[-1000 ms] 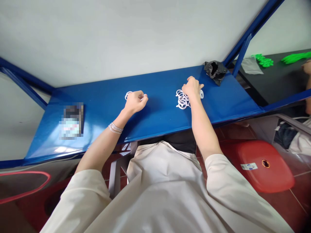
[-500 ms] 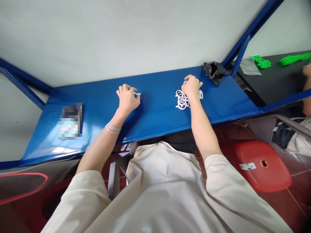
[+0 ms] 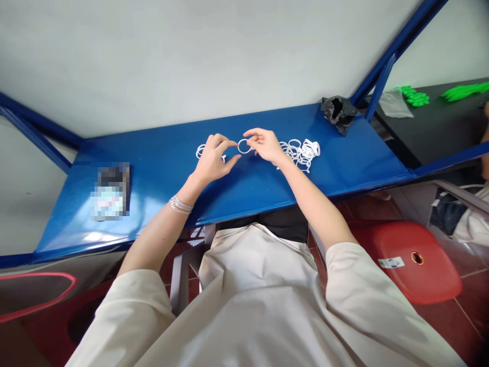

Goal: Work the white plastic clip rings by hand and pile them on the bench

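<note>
A thin white plastic ring (image 3: 239, 150) is pinched in my right hand (image 3: 266, 147), above the middle of the blue table (image 3: 248, 188). My left hand (image 3: 212, 159) is just left of that ring, thumb and forefinger apart. Its forefinger tip is close to the ring's left edge; whether they touch I cannot tell. More white plastic (image 3: 199, 151), with a ring shape, shows behind and under the left hand, mostly hidden. To the right of my right hand lies a loose pile of white rings (image 3: 311, 148), several with small knobs, partly covered by my wrist.
A crumpled black plastic bag (image 3: 339, 114) stands at the table's back right. On the left lies a blurred-out flat item (image 3: 110, 192). A red stool (image 3: 401, 265) is at the lower right. Green pieces (image 3: 414, 96) and a clear bag (image 3: 395, 104) rest on a neighbouring dark table.
My right hand has moved left from the pile, bringing a white ring. My left hand has shifted slightly right and spread its fingers; the white piece is no longer pinched there.
</note>
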